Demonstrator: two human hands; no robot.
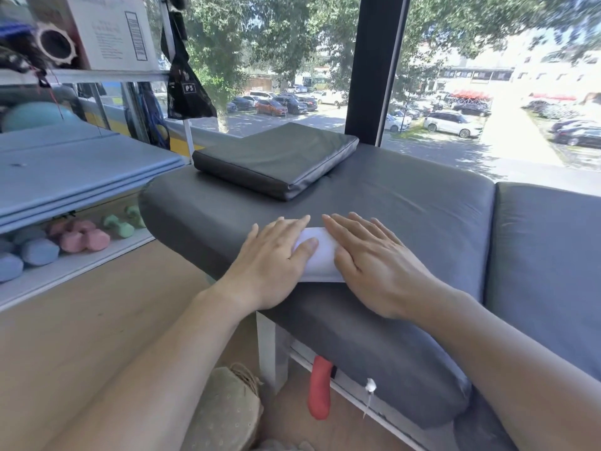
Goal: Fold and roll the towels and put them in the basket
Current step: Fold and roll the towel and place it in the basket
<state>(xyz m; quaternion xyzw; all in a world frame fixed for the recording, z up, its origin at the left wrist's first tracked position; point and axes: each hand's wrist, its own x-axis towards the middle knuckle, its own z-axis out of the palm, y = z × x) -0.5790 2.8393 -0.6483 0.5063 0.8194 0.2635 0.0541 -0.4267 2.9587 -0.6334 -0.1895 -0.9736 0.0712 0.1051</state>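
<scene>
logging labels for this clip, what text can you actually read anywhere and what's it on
"P3": white patch on the black mesh bag hanging by the window.
Printed lines on the white box on the top shelf: too small and blurred to read.
Signs on the shopfronts outside: unreadable.
Nothing is printed on the white towel under both hands.

Single head view, close, looking forward-down over padded bench toward window.

Fitness studio indicated: pastel dumbbells shelved beside folded blue mats, padded grey bench set under window.
</scene>
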